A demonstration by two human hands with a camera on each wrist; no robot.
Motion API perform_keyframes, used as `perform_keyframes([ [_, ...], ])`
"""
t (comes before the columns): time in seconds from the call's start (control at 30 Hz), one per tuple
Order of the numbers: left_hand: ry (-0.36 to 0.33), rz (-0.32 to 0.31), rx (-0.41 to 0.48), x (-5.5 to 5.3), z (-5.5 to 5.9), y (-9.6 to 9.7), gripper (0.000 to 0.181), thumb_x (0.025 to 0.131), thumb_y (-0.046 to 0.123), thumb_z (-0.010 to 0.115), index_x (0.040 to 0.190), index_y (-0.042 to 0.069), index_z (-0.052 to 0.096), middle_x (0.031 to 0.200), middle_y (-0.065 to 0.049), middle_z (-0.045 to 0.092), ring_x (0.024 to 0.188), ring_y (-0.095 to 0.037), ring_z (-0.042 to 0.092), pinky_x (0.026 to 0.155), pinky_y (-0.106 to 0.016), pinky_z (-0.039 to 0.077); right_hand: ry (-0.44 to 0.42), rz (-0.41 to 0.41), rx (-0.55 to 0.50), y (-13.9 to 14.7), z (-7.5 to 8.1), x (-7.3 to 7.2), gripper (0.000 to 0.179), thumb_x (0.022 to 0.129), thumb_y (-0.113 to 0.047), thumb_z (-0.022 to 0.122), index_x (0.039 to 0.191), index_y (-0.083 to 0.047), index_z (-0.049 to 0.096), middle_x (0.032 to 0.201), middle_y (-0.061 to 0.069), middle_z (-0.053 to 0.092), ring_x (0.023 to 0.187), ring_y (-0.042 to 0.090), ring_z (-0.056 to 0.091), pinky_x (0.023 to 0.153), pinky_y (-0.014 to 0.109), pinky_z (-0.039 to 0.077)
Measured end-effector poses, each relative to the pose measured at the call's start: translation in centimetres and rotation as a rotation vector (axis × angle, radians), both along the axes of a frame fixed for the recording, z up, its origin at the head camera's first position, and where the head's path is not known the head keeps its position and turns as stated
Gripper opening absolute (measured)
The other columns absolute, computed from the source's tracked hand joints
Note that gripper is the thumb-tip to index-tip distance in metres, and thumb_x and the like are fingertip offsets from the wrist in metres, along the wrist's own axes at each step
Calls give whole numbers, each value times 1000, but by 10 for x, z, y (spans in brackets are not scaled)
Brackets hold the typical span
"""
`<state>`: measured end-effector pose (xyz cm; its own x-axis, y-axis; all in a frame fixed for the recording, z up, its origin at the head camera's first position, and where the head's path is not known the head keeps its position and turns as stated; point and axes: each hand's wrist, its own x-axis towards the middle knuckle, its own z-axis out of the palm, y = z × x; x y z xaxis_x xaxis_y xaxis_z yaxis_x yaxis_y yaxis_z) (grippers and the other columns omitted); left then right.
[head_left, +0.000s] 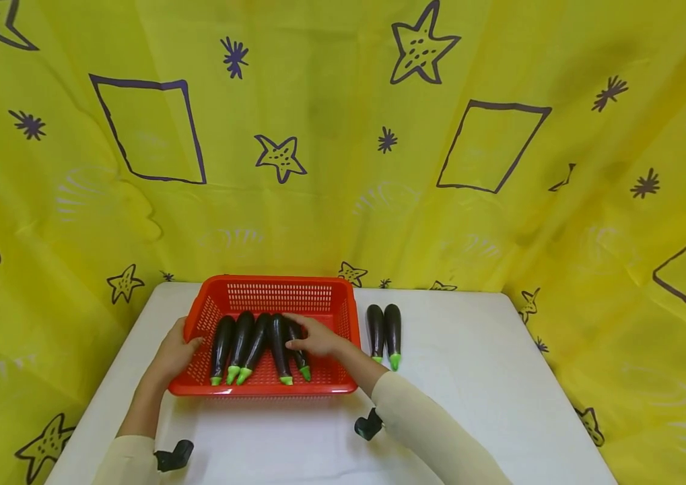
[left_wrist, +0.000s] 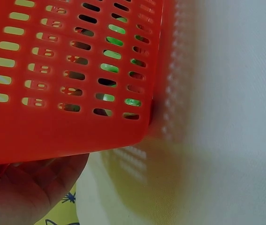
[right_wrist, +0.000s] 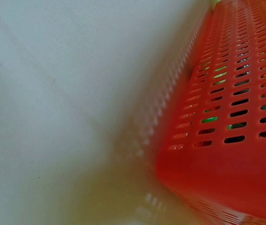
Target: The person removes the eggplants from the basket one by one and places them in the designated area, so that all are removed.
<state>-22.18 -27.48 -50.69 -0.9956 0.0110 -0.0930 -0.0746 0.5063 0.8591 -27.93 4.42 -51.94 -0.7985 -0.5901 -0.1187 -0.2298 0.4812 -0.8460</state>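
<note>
A red plastic basket (head_left: 264, 390) with slotted walls stands on the table, holding several dark eggplants (head_left: 241, 340) with green stem ends towards me. My left hand (head_left: 174, 351) grips its left rim, thumb on the inner side; in the left wrist view that hand (left_wrist: 34, 192) shows beside the basket wall (left_wrist: 72, 133). Inside the basket, my right hand (head_left: 316, 336) holds the rightmost eggplant (head_left: 301, 358) near its upper end, thumb and fingers on either side. Only the basket's outer wall (right_wrist: 208, 166) and the table appear in the right wrist view; the right hand is hidden there.
Two more eggplants (head_left: 392, 330) lie side by side on the white table (head_left: 470, 391), just right of the basket. A yellow patterned curtain (head_left: 330, 222) hangs behind the table and along both sides. Dark wrist-camera mounts (head_left: 176, 456) stick out from both forearms.
</note>
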Motion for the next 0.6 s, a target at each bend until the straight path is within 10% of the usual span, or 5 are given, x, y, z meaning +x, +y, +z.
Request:
perform_keyframes([
  [0.6, 18, 10, -18, -1, -1, 0, 53, 103, -3, 50, 146, -21, 25, 128, -43, 48, 104, -48, 61, 82, -53, 59, 189, -153, 137, -1, -3, 2, 51, 89, -2, 83, 133, -8, 59, 111, 14, 63, 97, 25, 57, 84, 39, 52],
])
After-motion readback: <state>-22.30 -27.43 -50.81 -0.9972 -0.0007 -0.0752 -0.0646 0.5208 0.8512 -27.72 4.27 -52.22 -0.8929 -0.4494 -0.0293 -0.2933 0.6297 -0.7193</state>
